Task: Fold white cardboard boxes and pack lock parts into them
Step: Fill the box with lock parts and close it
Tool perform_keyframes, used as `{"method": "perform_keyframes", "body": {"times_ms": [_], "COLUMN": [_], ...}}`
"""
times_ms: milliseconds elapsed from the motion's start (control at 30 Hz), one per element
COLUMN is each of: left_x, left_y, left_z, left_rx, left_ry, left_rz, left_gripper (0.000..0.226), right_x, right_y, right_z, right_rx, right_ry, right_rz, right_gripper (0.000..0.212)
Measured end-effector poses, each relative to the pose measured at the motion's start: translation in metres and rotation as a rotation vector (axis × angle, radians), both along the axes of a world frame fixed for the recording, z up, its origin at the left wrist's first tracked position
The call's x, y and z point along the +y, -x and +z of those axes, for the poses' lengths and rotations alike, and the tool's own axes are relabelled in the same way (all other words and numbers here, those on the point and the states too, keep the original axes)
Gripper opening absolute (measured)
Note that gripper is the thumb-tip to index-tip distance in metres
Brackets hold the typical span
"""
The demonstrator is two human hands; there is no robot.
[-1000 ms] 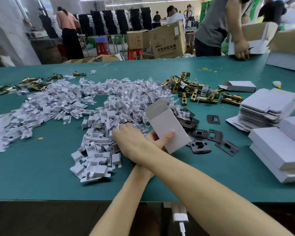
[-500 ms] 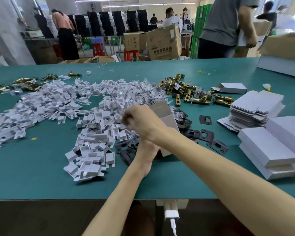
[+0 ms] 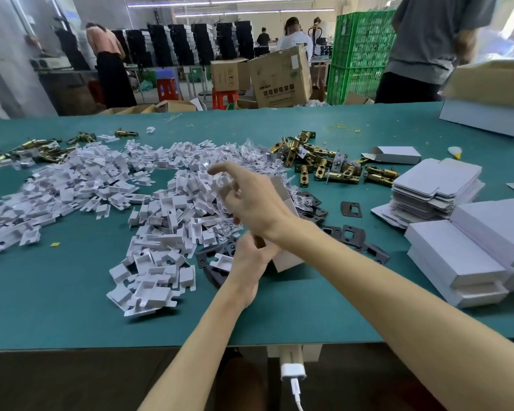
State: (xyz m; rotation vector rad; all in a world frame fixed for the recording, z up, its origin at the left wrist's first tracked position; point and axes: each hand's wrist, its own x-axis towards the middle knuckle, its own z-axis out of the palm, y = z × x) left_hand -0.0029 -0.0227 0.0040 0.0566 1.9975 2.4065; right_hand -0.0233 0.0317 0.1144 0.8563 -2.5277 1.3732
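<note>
Item: white cardboard box (image 3: 287, 258), centre frame, tilted, lower end gripped by left hand (image 3: 250, 264). Right hand (image 3: 257, 203): fingers spread, empty, above white insert pile (image 3: 172, 209). Handling advice: hold box steady and pinch a single insert.

Bare left hand (image 3: 248, 262) and right hand (image 3: 257, 206), long bare forearms (image 3: 368, 280).

1. Bare green mat (image 3: 57, 307) is lying open in front of the white insert heap (image 3: 161, 203), toward the table edge.
2. Brass latches (image 3: 322, 170) are crowding the heap's far right.
3. Black strike plates (image 3: 350, 209) and stacked boxes (image 3: 457, 256) are blocking passage right of the heap.
</note>
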Motion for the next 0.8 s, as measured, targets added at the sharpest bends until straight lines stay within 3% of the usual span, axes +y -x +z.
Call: {"method": "perform_keyframes", "body": {"times_ms": [333,600,733,800], "left_x": [-0.005,-0.005,-0.006,-0.006], "left_y": [0.001,0.000,0.000,0.000], "left_z": [-0.005,-0.005,-0.005,-0.005], "left_rx": [0.002,0.015,0.030,0.033], "left_ry": [-0.070,-0.055,-0.054,-0.060], "left_rz": [0.007,-0.007,-0.010,-0.021], "left_gripper": [0.053,0.056,0.054,0.055], "right_x": [0.059,0.072,0.070,0.069], "right_y": [0.020,0.024,0.025,0.026], "right_z": [0.029,0.027,0.026,0.025], "right_rx": [-0.293,-0.232,-0.139,-0.056], "right_ry": [0.225,0.236,0.128,0.029], "right_rz": [-0.071,-0.128,-0.128,-0.161], "right_gripper": [0.021,0.017,0.042,0.039]}}
